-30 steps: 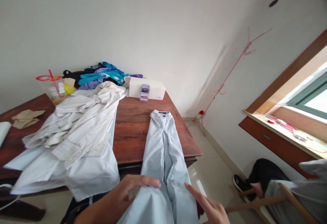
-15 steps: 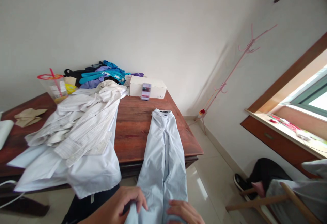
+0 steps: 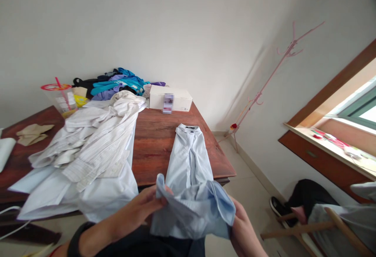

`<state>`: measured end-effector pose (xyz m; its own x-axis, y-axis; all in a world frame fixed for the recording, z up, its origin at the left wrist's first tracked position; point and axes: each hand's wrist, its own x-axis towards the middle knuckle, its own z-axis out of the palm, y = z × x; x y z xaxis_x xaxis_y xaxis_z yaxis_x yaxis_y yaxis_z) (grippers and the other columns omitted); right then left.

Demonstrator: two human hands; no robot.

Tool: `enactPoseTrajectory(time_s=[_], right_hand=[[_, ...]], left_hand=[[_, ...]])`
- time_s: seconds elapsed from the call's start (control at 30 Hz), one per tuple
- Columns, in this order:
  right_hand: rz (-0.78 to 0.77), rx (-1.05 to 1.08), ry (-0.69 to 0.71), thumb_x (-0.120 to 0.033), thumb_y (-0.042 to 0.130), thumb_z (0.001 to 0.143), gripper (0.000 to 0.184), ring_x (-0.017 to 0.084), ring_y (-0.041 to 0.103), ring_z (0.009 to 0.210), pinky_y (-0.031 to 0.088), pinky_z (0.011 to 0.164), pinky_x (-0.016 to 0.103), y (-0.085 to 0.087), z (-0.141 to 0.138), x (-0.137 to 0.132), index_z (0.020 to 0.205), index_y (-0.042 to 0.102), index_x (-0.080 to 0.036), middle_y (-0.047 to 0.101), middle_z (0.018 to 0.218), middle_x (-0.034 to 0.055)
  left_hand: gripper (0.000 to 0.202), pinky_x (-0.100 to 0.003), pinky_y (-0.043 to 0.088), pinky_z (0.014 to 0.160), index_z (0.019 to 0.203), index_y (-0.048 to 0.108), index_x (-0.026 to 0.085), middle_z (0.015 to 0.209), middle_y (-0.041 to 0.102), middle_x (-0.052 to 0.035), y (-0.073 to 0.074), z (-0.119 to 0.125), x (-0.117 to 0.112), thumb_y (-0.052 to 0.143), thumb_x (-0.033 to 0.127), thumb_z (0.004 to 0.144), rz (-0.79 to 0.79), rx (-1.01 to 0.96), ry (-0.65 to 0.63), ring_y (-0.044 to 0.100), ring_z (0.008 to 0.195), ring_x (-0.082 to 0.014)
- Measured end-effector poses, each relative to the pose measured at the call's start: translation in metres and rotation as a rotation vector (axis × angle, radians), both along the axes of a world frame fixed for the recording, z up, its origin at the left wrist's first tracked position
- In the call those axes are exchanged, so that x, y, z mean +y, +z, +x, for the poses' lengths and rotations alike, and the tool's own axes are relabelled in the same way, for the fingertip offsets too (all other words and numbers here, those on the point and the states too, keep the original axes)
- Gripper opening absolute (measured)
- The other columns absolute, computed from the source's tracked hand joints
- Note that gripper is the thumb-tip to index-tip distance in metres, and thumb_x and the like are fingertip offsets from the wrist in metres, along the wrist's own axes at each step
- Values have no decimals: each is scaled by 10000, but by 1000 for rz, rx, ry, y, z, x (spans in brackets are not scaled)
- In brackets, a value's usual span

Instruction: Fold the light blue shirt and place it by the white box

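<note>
A light blue shirt (image 3: 189, 159) lies lengthwise on the right part of the table, its collar with a dark label pointing to the wall. Its lower end hangs past the table's front edge and is raised in both hands. My left hand (image 3: 151, 201) grips the hem's left side between thumb and fingers. On the hem's right side, my right hand (image 3: 242, 225) is closed, its fingertips partly hidden by the cloth. Between them the lifted fabric sags and folds back over itself. To the left lies a heap of white and striped shirts (image 3: 100, 147).
A white box (image 3: 179, 98) stands at the table's back, beside a pile of blue, purple and black clothes (image 3: 120, 85). A plastic cup (image 3: 60, 98) with a straw is at left. A pink coat rack (image 3: 261, 88) and a wooden chair (image 3: 299, 229) stand right of the wooden table (image 3: 149, 147).
Both hands have risen with the shirt's lower end, lifting the hem toward the table edge and folding it up. The right hand has moved outward to the right. The view has shifted slightly.
</note>
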<state>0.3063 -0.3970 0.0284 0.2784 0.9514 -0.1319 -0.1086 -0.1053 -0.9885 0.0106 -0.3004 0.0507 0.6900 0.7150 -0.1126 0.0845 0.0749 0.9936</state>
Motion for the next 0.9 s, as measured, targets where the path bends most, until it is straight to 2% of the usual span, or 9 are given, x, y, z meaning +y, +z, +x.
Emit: enactPoseTrajectory(time_s=[0.07, 0.13, 0.23, 0.33, 0.4, 0.57, 0.7, 0.8, 0.9], right_hand=[[-58, 97, -34, -585, 853, 683, 482, 251, 703, 686, 571, 620, 323, 11, -1, 16, 926, 776, -175, 762, 778, 88], [-83, 151, -38, -563, 863, 691, 493, 255, 720, 699, 583, 628, 330, 21, 1, 31, 977, 759, -176, 778, 828, 92], [-83, 193, -21, -504, 863, 727, 457, 253, 738, 717, 597, 651, 328, 33, 9, 56, 1018, 735, -176, 789, 878, 90], [-95, 167, -45, -498, 821, 781, 376, 240, 725, 650, 588, 590, 309, 39, 20, 85, 938, 721, -171, 782, 818, 96], [-98, 125, -74, -495, 789, 807, 337, 232, 707, 603, 579, 556, 303, 38, 30, 107, 861, 707, -173, 768, 757, 96], [-80, 65, -123, -458, 745, 833, 274, 215, 684, 577, 554, 525, 288, 26, 53, 170, 829, 694, -189, 760, 724, 77], [-98, -16, -55, -444, 736, 824, 283, 224, 708, 632, 570, 589, 302, 7, 65, 216, 850, 723, -163, 778, 777, 101], [-143, -71, -11, -405, 752, 793, 275, 236, 724, 674, 574, 612, 310, -11, 69, 236, 866, 743, -140, 787, 801, 114], [-129, -91, 15, -397, 761, 778, 276, 240, 728, 696, 575, 627, 308, -20, 72, 239, 883, 751, -141, 790, 809, 102]], left_hand=[[474, -316, 535, 826, 1099, 709, 195, 1044, 742, -73, 10, 9, 16, 672, 617, 885, -164, -28, 48, 674, 974, -251], [491, -304, 542, 715, 1022, 714, 172, 941, 749, -77, 16, 18, 36, 697, 633, 856, -286, -47, 88, 694, 850, -240], [509, -311, 554, 672, 1004, 719, 153, 940, 759, -101, 18, 30, 70, 731, 628, 819, -395, -74, 89, 711, 815, -249], [512, -344, 576, 691, 1032, 721, 142, 1003, 765, -133, 17, 41, 105, 692, 616, 840, -473, -72, 26, 724, 875, -282], [459, -336, 576, 673, 1024, 718, 143, 996, 769, -132, 16, 49, 125, 658, 573, 876, -478, -45, 37, 728, 859, -275], [316, -285, 555, 600, 945, 702, 142, 873, 768, -94, 10, 67, 165, 632, 449, 931, -482, -26, 211, 700, 685, -203], [233, -250, 531, 547, 893, 690, 154, 772, 750, -53, -2, 81, 190, 650, 382, 925, -475, -36, 292, 684, 614, -179], [152, -258, 555, 569, 882, 701, 150, 782, 764, -59, -12, 87, 202, 675, 299, 897, -464, -34, 300, 712, 656, -196], [140, -295, 602, 691, 921, 729, 123, 890, 787, -99, -14, 89, 207, 723, 250, 861, -447, -66, 269, 746, 783, -228]])
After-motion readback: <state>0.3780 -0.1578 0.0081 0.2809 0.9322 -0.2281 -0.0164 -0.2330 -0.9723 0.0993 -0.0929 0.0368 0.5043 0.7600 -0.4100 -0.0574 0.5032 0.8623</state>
